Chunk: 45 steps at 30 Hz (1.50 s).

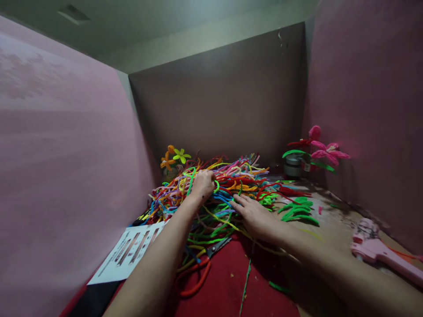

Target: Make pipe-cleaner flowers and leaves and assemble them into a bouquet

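Observation:
A large heap of many-coloured pipe cleaners lies at the back of the table. Over its middle, my left hand is closed, with a bright green pipe cleaner curving out beside its fingers. My right hand rests at the heap's front right edge, its fingers stretched out and touching blue and green strands. Scissors with orange-red handles lie in front of the heap, between my forearms.
A printed white sheet lies at the left. Green looped pieces and a pink glue gun are at the right. Pipe-cleaner flowers stand by a grey jar; orange and yellow flowers stand back left. Pink walls flank the table.

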Tool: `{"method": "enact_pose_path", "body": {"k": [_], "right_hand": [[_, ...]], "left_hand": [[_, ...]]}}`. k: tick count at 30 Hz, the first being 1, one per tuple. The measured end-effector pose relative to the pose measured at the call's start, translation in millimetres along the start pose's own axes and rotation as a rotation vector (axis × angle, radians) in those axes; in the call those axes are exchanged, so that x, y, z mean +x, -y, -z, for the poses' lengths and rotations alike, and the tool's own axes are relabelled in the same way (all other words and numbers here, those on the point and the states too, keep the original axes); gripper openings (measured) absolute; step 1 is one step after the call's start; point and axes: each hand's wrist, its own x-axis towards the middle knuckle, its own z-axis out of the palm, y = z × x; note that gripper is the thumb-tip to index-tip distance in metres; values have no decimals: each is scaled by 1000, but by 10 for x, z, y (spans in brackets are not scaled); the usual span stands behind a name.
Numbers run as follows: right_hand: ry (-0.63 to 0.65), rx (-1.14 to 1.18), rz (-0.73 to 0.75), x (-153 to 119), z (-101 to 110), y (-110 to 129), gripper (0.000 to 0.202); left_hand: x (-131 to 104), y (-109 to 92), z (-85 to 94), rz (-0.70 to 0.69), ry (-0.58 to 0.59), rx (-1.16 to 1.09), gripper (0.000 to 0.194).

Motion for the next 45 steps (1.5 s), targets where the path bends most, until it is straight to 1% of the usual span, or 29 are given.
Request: {"method": "enact_pose_path", "body": {"k": [2,3,4,5,6,7,8,9,11,14,16,18,19,21,22,23,24,25,26,27,30,32,34,37,41,45], "right_hand": [[-9,56,2,9,137,-10,59],[-29,98,-11,35,226,-25,51],[-60,151,-74,78,321,-46,42],[-116,187,-162,140,412,-70,38],[-205,179,-237,217,489,-97,37],[-292,144,-273,308,545,-120,36],[-331,101,-262,405,574,-139,34],[-333,50,-231,504,577,-151,31],[-284,-117,-154,682,521,-153,24],[-262,-175,-125,842,430,-148,23],[-284,-188,-130,870,470,-190,25],[-335,-198,-160,860,605,-284,27],[-387,-201,-200,853,692,-342,30],[-665,-99,-365,850,848,-446,34],[-758,-29,-440,858,895,-477,38],[-777,33,-479,873,909,-486,40],[-713,77,-467,894,889,-473,41],[-586,95,-413,922,836,-438,39],[-399,78,-332,953,757,-387,35],[-325,69,-295,986,662,-326,30],[-225,28,-277,1069,393,-146,20],[-202,-7,-271,1092,303,-74,20],[-210,-39,-251,1084,299,-52,23],[-255,-77,-216,1038,394,-71,27],[-308,-111,-195,983,548,-116,26],[-294,-113,-207,948,615,-183,27]], "left_hand": [[-13,35,19,13,1,-15,24],[-22,48,34,17,0,-26,25],[-33,56,49,19,-2,-38,25],[-44,59,61,20,-6,-49,25],[-55,57,71,21,-12,-60,25],[-67,51,76,20,-19,-69,25],[-79,43,77,20,-27,-76,25],[-91,34,75,20,-35,-81,25],[-114,18,66,18,-45,-87,24],[-147,17,55,2,-39,-96,21],[-167,31,50,-8,-27,-102,19],[-181,47,42,-7,-21,-102,17],[-185,53,37,-3,-19,-101,16],[-189,54,25,11,-17,-99,15],[-189,50,19,19,-17,-99,15],[-189,45,14,26,-17,-99,14],[-188,38,10,33,-17,-99,14],[-188,32,7,39,-16,-98,14],[-188,26,4,44,-15,-96,15],[-191,22,2,50,-14,-91,15],[-209,15,-4,65,-14,-68,15],[-223,14,-16,63,-19,-53,19],[-228,17,-40,48,-20,-43,27],[-213,32,-96,24,-11,-33,33],[-189,48,-155,9,4,-27,33],[-217,34,-130,-18,10,-22,30]]}}
